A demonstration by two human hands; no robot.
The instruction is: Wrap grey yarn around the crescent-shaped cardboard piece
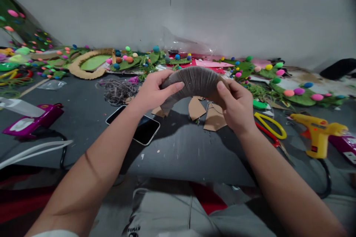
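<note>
The fingers of the left hand (pixel 157 90) and right hand (pixel 237 105) clasp the grey arch (pixel 196 82), visibly mostly wrapped; its hidden side is unclear.

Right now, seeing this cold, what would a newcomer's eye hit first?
The gray strand-wrapped arch, held up mid-picture with the left hand on one end and the right hand on the other. Next, the yellow glue gun at the right of the dark table. Then the bright little balls strewn along the back, near the wall.
</note>
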